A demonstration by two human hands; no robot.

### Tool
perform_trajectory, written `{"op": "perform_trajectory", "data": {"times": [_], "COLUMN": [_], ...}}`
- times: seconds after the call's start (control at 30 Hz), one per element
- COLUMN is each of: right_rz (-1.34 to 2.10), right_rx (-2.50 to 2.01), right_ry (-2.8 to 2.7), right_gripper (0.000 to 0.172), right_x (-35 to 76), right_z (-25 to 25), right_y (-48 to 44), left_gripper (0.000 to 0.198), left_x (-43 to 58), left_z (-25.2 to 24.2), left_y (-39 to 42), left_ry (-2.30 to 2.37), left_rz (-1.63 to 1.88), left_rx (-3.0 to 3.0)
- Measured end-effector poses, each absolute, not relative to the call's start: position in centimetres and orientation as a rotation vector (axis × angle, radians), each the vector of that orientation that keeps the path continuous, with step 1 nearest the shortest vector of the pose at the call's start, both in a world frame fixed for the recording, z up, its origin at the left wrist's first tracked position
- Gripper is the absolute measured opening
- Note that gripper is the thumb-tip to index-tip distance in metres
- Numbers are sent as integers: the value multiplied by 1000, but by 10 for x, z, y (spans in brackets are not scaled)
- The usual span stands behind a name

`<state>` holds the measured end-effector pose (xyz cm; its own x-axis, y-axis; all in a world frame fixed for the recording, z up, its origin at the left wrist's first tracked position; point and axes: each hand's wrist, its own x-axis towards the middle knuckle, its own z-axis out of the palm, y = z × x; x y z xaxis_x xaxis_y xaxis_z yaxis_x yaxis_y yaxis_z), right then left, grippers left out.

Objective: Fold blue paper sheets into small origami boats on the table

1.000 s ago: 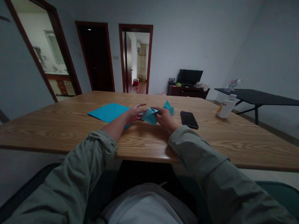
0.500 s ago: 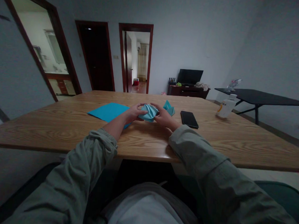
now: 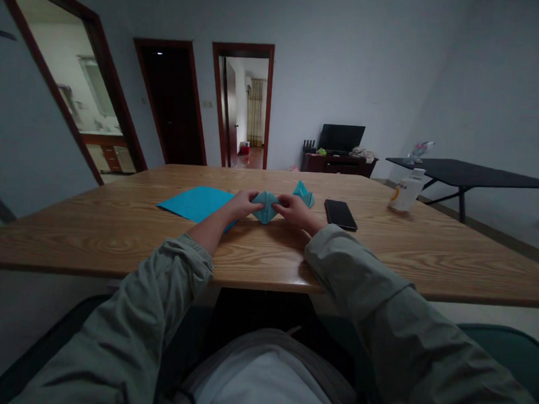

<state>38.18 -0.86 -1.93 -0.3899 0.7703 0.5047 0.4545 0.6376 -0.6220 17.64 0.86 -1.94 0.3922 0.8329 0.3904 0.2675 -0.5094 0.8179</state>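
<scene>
A light-blue piece of folded paper (image 3: 265, 209) is held between both hands just above the table, its front showing a diamond outline with a crease down the middle. My left hand (image 3: 243, 205) pinches its left corner, thumb in front. On the opposite corner my right hand (image 3: 295, 208) is closed the same way, with the fingers behind the paper partly hidden. Flat blue paper (image 3: 195, 203) lies to the left, partly under my left forearm. Beyond my right hand stands a smaller folded blue paper shape (image 3: 303, 195).
A black phone (image 3: 340, 215) lies right of my right hand on the wooden table (image 3: 266, 259). Farther right stands a white bottle (image 3: 406, 191). Behind it is a black folding table (image 3: 474, 174). A monitor (image 3: 342, 138) sits on a cabinet by the far wall.
The folded paper has gone from a fanned, many-pleated look to a flatter diamond facing me. Both hands have shifted their hold to its side corners, thumbs in front.
</scene>
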Motion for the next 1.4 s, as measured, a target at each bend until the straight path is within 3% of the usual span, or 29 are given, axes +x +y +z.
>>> {"op": "perform_trajectory", "data": {"times": [0.3,0.47,0.67,1.03,1.4], "right_rz": [512,526,414,316,295], "right_rx": [-966,-850,-937,-1245,-1272], "right_ry": [-2036,-1980,-2017,-2088,-2152], "right_gripper": [21,37,25,17,25], "right_x": [381,373,371,396,408], "right_z": [-21,-18,-19,-26,-30], "right_y": [-7,-14,-12,3,8], "left_gripper": [33,33,23,32,23], "left_x": [176,183,185,160,152], "left_z": [-18,-15,-15,-14,-22], "left_y": [6,0,1,4,14], "left_ry": [966,995,1086,1172,1130], "left_rz": [1045,1029,1020,855,916], "left_rx": [2047,2083,2164,2139,2087]}}
